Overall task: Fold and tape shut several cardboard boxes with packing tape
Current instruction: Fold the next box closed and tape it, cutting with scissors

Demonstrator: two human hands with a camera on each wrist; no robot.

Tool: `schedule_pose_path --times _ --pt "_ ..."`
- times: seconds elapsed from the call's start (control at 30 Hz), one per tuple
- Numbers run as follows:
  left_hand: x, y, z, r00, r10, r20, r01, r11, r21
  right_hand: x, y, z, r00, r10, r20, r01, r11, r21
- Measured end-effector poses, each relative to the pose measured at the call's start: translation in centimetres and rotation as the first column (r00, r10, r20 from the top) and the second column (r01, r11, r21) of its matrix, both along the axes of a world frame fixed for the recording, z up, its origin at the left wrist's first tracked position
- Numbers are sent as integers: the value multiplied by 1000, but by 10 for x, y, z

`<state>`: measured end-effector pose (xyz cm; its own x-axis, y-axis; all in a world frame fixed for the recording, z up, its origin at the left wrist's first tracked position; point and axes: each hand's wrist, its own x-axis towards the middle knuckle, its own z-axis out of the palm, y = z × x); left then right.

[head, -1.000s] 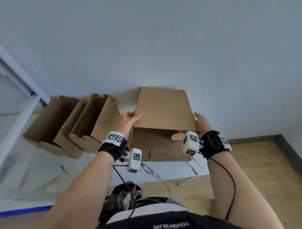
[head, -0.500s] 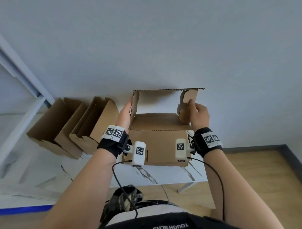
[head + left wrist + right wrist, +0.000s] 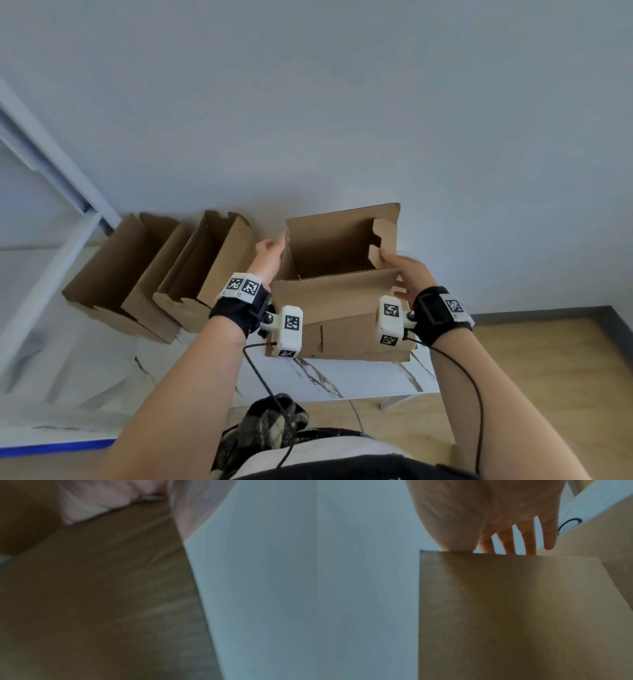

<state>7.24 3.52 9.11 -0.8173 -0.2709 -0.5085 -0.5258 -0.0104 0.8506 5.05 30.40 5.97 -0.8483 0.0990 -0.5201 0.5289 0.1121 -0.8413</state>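
I hold a brown cardboard box (image 3: pixel 329 298) above the white marble-patterned table (image 3: pixel 359 380), its open mouth tipped toward me. My left hand (image 3: pixel 270 253) lies against the box's left wall, and the left wrist view shows skin (image 3: pixel 102 497) on both sides of a cardboard edge (image 3: pixel 102 588). My right hand (image 3: pixel 407 270) holds the right side. Its thumb is on the tabbed side flap (image 3: pixel 382 240). In the right wrist view the straight fingers (image 3: pixel 529 539) reach behind a cardboard panel (image 3: pixel 505 608). No tape is in view.
Two more open cardboard boxes (image 3: pixel 113 284) (image 3: pixel 205 270) lean side by side against the wall at the left of the table. A white shelf frame (image 3: pixel 51 164) slants across the far left. Wooden floor (image 3: pixel 548 359) lies to the right of the table.
The big flap that covered the box a second ago has swung up and back. The box now tilts its open inside toward me, and my right hand has slid lower on the side flap.
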Motion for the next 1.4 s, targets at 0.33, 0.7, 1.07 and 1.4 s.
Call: schedule_pose_path --times 0.33,0.7,1.07,1.4 --pt "-7 -27 -13 993 -50 -111 72 977 199 -12 -18 0 996 -42 -80 38 998 -55" --pt "-17 -27 -12 990 118 -80 -53 824 565 -32 -19 4 994 -87 -66 82 994 -71" --pt "-15 -40 -55 983 42 -179 77 789 609 -35 -31 4 958 -64 -280 57 998 -36" --pt "-33 -40 -53 973 -82 -218 155 925 347 -39 -21 -11 950 147 -275 -143 989 36"
